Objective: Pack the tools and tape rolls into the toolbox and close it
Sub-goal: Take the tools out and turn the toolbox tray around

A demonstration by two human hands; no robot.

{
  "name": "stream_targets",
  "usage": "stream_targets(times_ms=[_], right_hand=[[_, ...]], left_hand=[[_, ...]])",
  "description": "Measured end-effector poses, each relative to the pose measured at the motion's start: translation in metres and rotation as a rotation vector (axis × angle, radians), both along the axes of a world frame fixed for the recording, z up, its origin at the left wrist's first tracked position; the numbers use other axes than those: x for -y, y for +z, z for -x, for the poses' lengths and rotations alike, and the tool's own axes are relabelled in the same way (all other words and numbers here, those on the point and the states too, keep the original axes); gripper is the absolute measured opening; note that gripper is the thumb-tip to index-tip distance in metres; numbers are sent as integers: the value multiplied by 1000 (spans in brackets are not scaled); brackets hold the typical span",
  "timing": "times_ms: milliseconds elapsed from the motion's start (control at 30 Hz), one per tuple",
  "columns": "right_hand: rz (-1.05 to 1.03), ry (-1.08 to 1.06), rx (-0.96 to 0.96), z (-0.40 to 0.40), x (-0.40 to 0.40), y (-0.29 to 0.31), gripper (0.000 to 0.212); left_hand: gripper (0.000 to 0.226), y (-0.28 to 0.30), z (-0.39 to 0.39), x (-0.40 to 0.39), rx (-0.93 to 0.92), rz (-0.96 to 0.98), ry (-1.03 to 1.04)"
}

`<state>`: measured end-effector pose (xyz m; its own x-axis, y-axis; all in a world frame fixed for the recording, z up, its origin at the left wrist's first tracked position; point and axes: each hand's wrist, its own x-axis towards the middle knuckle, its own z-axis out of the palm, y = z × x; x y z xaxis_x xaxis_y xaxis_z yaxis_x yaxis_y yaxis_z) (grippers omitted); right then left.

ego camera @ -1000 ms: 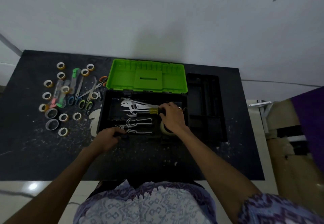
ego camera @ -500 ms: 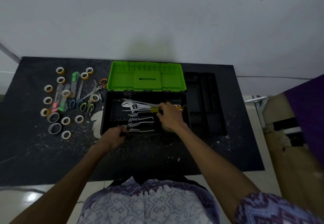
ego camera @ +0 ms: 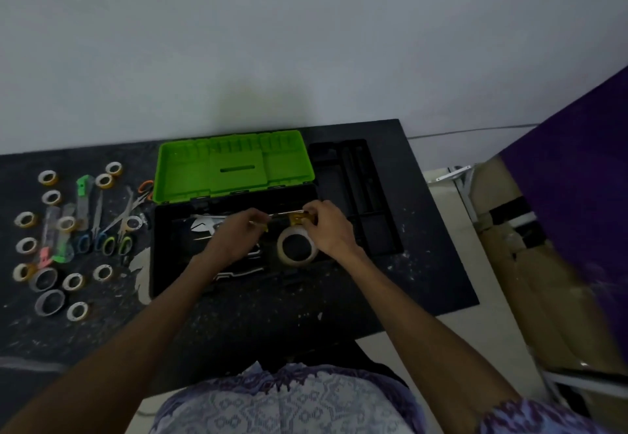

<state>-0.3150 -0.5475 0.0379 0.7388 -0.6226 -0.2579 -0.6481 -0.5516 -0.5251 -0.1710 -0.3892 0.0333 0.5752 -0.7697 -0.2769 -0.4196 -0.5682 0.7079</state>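
Workshop: scuffed black worktable, toolbox

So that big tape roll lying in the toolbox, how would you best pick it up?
From above: the big tape roll lies flat with its open core facing up. Hook a finger into the core and a thumb on the outer rim, on its near side, away from the right hand.

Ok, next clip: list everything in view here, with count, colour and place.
toolbox: one, black, green lid open, table centre
big tape roll: one, pale, inside toolbox, right
screwdriver: one, yellow handle, held over toolbox
wrenches: silver, count unclear, inside toolbox
tray: one, black, right of toolbox
tape rolls: about fifteen, mixed, table left
scissors and cutters: several, table left
left hand: on screwdriver shaft
right hand: gripping screwdriver handle
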Motion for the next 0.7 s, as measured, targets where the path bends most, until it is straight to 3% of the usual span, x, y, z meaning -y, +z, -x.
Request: stream_targets(times_ms=[367,500,600,700], right_hand=[[-271,-676,99,84,44,-22,19],[-488,-917,112,107,47,-38,17],[-675,-1025,75,110,48,-52,30],[-940,-1156,77,112,47,-53,28]], left_hand=[[25,-1,36,123,9,100,-164],[26,-3,45,157,31,116,-199],[27,-2,46,176,37,103,-202],[28,-5,39,193,28,90,-189]])
